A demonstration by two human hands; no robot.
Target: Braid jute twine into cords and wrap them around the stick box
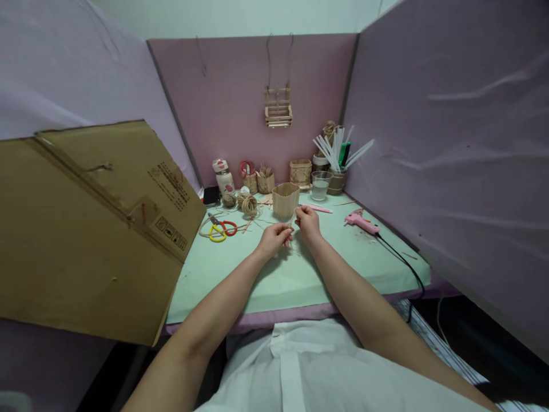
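My left hand (275, 238) is closed in a pinch on thin tan twine (291, 243), with loose ends hanging below the fingers. Just to the right and slightly farther off, my right hand (307, 222) pinches the same twine; exactly how the strand runs between the fingertips is too fine to make out. Directly beyond the hands stands a wavy-walled holder of wooden sticks (285, 200), apart from them. From a twine ball (247, 205) to the left, a thin strand trails over the green tabletop (274, 289) toward my hands.
Red-and-yellow scissors (223, 228) lie at left, near a big cardboard sheet (98, 229). On the right rests a pink glue gun (362, 222) with a black cord. A cup of water (320, 186), glue sticks (337, 150), and a bottle (223, 178) line the back. A small wooden rack (278, 109) hangs above.
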